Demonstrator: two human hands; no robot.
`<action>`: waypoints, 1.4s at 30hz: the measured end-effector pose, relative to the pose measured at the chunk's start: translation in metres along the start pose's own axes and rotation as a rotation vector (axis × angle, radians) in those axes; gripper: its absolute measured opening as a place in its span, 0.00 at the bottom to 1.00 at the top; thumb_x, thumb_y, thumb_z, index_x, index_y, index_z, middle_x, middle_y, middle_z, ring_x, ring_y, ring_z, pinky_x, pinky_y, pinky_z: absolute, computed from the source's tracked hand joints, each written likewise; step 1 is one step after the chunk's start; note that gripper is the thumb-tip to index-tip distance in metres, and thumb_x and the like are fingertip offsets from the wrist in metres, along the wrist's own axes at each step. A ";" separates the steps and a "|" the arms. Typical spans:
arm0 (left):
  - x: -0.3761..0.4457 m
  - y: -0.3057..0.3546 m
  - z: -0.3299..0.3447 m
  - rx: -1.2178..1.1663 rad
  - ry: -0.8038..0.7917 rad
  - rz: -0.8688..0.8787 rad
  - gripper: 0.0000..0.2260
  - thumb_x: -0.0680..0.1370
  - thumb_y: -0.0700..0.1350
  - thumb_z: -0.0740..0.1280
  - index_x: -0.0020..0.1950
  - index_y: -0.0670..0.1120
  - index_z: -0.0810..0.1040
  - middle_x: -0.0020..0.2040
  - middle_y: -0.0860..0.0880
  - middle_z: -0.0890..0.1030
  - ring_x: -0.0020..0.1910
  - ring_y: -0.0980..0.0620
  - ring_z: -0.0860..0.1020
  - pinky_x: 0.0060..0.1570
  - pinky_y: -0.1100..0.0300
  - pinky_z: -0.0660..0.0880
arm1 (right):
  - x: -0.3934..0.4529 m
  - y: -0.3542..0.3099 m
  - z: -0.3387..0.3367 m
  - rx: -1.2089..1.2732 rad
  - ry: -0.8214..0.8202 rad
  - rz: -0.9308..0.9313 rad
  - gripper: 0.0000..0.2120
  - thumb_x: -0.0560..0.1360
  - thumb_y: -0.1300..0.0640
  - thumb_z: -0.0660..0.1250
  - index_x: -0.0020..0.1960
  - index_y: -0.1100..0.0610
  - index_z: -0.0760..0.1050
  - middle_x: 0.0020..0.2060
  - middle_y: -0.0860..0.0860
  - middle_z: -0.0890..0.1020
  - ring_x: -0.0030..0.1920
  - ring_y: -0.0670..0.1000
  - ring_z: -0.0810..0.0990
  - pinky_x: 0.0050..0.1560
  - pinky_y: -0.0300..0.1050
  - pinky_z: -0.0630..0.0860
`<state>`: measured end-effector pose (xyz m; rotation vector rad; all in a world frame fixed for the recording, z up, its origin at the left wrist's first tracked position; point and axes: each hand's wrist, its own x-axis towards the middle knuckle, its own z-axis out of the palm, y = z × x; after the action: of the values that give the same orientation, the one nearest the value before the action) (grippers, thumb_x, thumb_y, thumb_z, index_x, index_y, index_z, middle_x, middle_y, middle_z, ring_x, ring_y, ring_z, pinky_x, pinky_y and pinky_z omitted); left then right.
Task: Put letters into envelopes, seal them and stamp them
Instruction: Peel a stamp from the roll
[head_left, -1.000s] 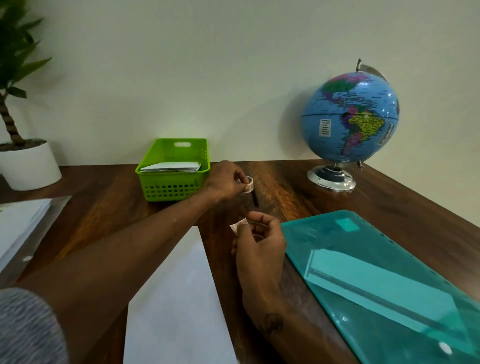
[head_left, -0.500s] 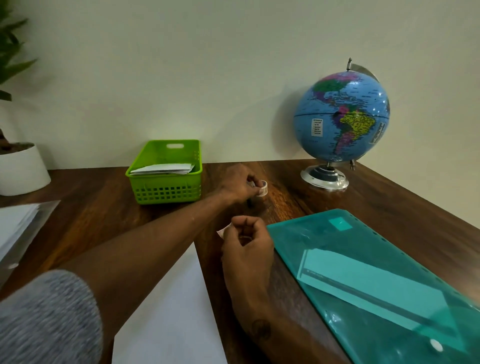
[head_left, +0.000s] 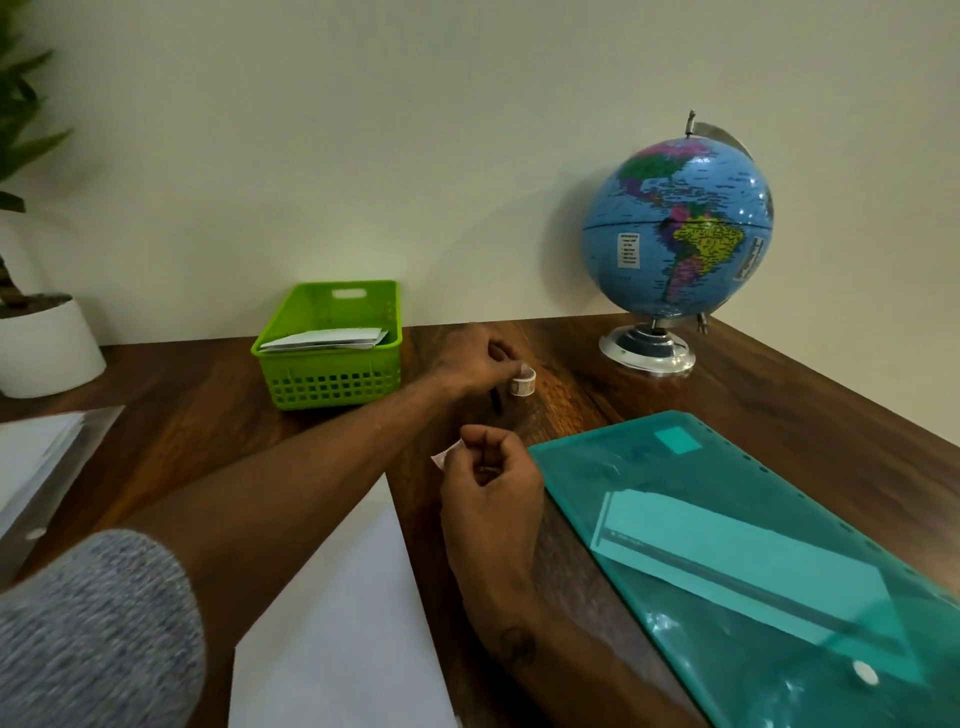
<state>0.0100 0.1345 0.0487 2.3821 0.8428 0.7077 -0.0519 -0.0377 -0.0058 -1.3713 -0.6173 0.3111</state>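
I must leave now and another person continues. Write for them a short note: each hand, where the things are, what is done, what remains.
Left hand: reaches across and holds the stamp roll just above or on the desk, right of the green basket.
Right hand: pinches one loose stamp between its fingertips.
White envelope: flat on the desk, near edge, under the left forearm; no stamp shows on its visible part.
Done: envelopes lie in the green basket.
Left: stick the stamp on the white envelope, put it in the basket. Teal folder on the right holds more paper.
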 end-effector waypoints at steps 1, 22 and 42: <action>-0.005 0.004 -0.008 -0.055 0.028 -0.004 0.12 0.76 0.48 0.75 0.57 0.45 0.85 0.55 0.48 0.85 0.55 0.52 0.82 0.47 0.64 0.77 | 0.001 -0.001 -0.001 0.014 -0.001 0.025 0.07 0.81 0.58 0.68 0.57 0.50 0.80 0.47 0.45 0.83 0.48 0.50 0.84 0.50 0.55 0.85; -0.259 -0.048 -0.105 -0.764 0.146 -0.303 0.10 0.77 0.44 0.74 0.57 0.44 0.85 0.48 0.45 0.88 0.49 0.46 0.86 0.50 0.55 0.83 | -0.035 -0.024 0.002 0.066 -0.369 -0.037 0.10 0.75 0.58 0.76 0.54 0.58 0.81 0.39 0.50 0.89 0.35 0.52 0.88 0.32 0.40 0.83; -0.195 -0.049 -0.123 -0.625 0.231 -0.276 0.10 0.72 0.36 0.77 0.51 0.40 0.83 0.41 0.41 0.86 0.34 0.52 0.83 0.40 0.57 0.84 | 0.030 -0.026 0.035 -0.180 -0.439 -0.056 0.11 0.73 0.55 0.80 0.53 0.58 0.86 0.39 0.53 0.88 0.33 0.46 0.83 0.36 0.39 0.79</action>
<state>-0.2170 0.0703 0.0504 1.6184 0.8637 0.9720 -0.0518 0.0018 0.0286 -1.4645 -1.0656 0.5286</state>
